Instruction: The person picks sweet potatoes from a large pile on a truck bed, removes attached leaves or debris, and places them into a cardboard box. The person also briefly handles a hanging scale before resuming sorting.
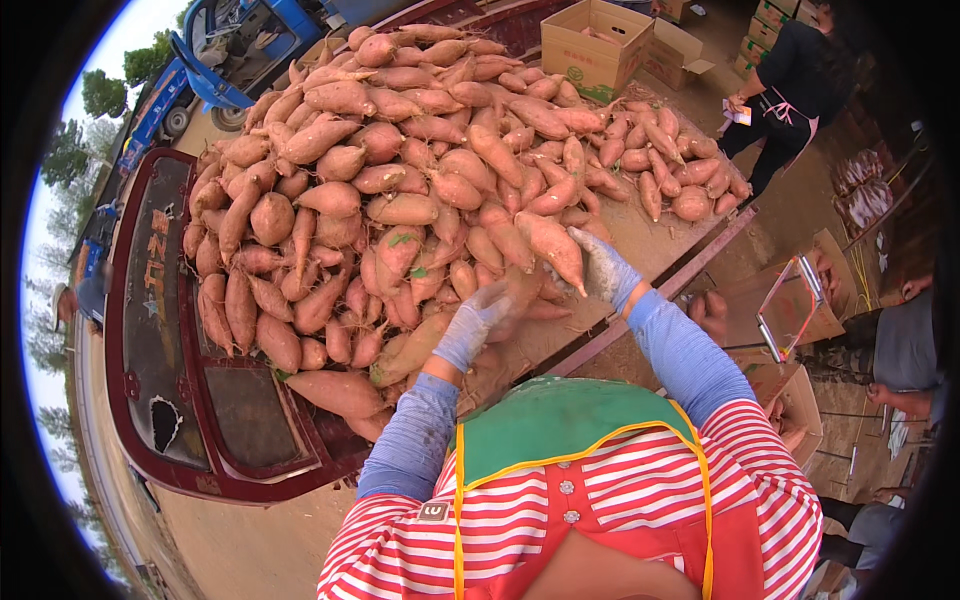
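A large heap of sweet potatoes [390,195] covers the bed of a vehicle in front of me. My right hand [606,268], in a pale, dirty glove, is at the tapered end of a big sweet potato [550,246], with its fingers partly behind it. My left hand [474,321], gloved too and slightly blurred, lies palm down over the near edge of the heap; whether it grips one of the roots I cannot tell. Smaller sweet potatoes [660,161] lie in a looser group on the bed to the right.
A cardboard box [596,49] stands at the far edge of the heap. The bed's metal edge rail [675,281] runs just beyond my right forearm. To the right are people beside more boxes [784,409] and a metal-framed scale or stand [787,307]. A dark red cab [172,322] borders the left side.
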